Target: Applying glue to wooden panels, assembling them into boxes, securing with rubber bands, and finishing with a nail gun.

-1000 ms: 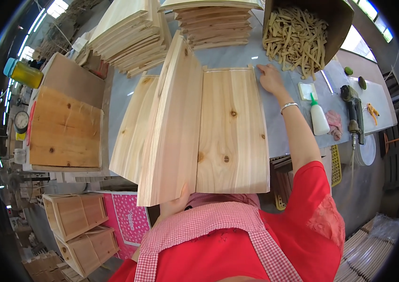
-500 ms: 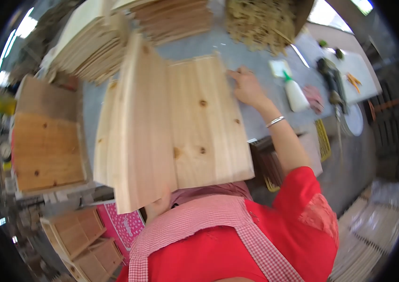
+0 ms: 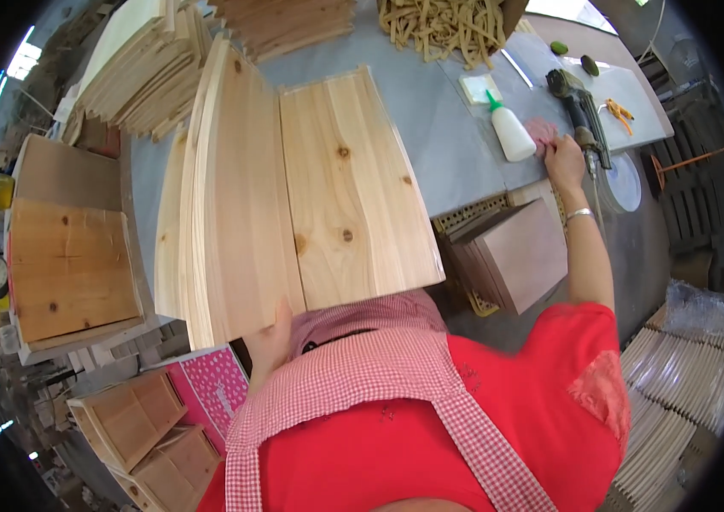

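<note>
My left hand [image 3: 271,343] grips the bottom edge of a knotty pale wooden board [image 3: 251,171] that stands tilted up, its thumb on the board's face and its other fingers hidden behind. Against that board lies a flat wooden panel [image 3: 357,188] with several dark knots. Out to the right, my right hand [image 3: 565,164] is closed, its fingertips pinching a crumpled pink cloth [image 3: 541,130]. Just left of the cloth lies a white glue bottle [image 3: 512,135] with a green nozzle. A dark air tool [image 3: 582,111] with a hose rests right beside the hand.
Stacked boards [image 3: 136,72] rise at the back left. Thin wooden strips [image 3: 451,26] fill a box at the back. Orange-handled pliers [image 3: 618,113] lie on the far right. Below the table's right edge stand brown panels [image 3: 520,256] and a white bucket [image 3: 622,183].
My right hand has left the far right edge of the flat panel and moved right onto the pink cloth. My left hand still holds the tilted board.
</note>
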Action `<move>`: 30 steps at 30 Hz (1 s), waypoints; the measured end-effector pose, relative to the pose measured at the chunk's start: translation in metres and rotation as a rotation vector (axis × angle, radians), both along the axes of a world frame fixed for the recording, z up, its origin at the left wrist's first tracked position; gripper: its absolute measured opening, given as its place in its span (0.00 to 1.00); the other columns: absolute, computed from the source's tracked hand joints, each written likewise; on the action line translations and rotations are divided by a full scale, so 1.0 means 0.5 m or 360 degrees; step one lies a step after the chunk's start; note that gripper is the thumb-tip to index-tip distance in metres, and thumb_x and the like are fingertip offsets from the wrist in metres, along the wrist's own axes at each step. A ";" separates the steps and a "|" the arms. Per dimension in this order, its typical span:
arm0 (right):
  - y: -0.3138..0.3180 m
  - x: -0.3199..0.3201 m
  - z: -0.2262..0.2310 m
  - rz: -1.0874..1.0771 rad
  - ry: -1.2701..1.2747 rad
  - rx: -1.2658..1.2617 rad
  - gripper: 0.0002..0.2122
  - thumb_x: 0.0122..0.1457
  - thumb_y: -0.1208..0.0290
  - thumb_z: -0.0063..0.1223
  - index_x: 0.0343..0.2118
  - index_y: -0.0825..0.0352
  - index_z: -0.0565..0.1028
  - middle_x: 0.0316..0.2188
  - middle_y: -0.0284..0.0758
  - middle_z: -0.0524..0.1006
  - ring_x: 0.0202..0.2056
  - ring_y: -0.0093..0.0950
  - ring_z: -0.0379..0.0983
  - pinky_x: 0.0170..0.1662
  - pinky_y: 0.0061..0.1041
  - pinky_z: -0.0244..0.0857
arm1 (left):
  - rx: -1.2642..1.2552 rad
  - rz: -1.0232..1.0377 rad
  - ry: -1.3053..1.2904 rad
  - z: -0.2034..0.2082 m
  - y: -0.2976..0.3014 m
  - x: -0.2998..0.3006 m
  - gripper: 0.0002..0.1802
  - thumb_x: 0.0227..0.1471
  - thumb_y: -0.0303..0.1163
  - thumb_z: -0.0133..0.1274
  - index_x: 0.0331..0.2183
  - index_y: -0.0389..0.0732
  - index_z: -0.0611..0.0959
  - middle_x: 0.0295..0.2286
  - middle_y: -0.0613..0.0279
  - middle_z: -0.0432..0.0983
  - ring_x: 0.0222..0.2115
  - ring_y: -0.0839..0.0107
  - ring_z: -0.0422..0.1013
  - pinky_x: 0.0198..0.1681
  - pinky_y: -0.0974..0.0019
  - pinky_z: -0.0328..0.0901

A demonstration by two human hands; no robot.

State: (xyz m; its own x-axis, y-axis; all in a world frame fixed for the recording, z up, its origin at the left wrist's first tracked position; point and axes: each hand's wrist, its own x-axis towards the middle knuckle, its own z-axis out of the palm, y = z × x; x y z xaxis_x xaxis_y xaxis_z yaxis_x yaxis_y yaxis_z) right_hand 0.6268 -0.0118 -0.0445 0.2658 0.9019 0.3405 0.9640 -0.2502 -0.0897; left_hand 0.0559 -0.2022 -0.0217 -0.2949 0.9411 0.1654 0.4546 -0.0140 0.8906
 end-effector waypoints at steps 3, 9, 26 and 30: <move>-0.031 -0.017 0.027 -0.0170 0.0125 -0.0036 0.15 0.57 0.59 0.58 0.30 0.69 0.78 0.33 0.45 0.77 0.37 0.47 0.75 0.40 0.42 0.70 | -0.0188 0.0067 -0.0229 0.003 0.006 0.006 0.20 0.53 0.22 0.59 0.47 0.30 0.76 0.41 0.55 0.76 0.42 0.66 0.72 0.47 0.65 0.67; -0.349 -0.215 0.045 -0.0002 -0.0237 -0.0498 0.36 0.54 0.50 0.60 0.58 0.74 0.66 0.58 0.49 0.68 0.58 0.46 0.64 0.57 0.47 0.60 | -0.0069 -0.0065 -0.0225 0.019 0.008 0.009 0.19 0.55 0.22 0.57 0.49 0.28 0.75 0.43 0.55 0.75 0.43 0.68 0.71 0.48 0.66 0.67; -0.538 -0.288 -0.031 0.0201 -0.0213 -0.0405 0.24 0.49 0.73 0.58 0.51 0.72 0.72 0.56 0.42 0.72 0.54 0.41 0.68 0.56 0.39 0.62 | -0.0047 -0.0121 -0.0372 0.002 0.018 -0.005 0.23 0.54 0.19 0.56 0.51 0.26 0.71 0.45 0.52 0.73 0.44 0.66 0.72 0.49 0.66 0.67; -0.550 -0.292 -0.038 0.0252 -0.0030 -0.0278 0.19 0.52 0.73 0.56 0.48 0.71 0.73 0.54 0.42 0.73 0.51 0.41 0.71 0.50 0.40 0.67 | -0.0067 -0.0159 -0.0346 -0.011 0.020 -0.013 0.25 0.52 0.20 0.57 0.51 0.26 0.70 0.45 0.51 0.73 0.45 0.65 0.72 0.49 0.65 0.67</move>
